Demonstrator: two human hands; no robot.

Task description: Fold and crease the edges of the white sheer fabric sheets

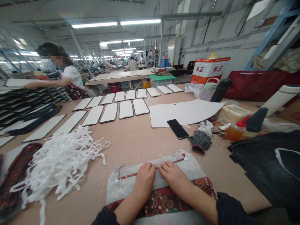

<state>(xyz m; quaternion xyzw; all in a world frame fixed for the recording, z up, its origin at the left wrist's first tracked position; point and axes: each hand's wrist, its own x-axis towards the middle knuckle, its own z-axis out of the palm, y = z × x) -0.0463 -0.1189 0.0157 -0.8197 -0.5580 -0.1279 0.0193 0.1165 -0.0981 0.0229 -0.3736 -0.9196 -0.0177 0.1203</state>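
Observation:
My left hand (144,180) and my right hand (173,177) lie side by side on a flat piece (131,184) at the near table edge. The piece is covered in pale translucent film, with dark red patterned fabric (164,200) showing beneath it. Both hands have fingers curled down, fingertips pressing a thin white strip (161,164) along a reddish slot in the piece. A pile of loose white strips (63,159) lies to the left of my left hand.
Rows of white dark-edged panels (126,109) lie further back. A white sheet (185,112), a black phone (178,128), a glove (200,142), a glue bottle (236,129) and black material (269,165) sit right. A person's arm (44,83) reaches over stacked dark pieces at far left.

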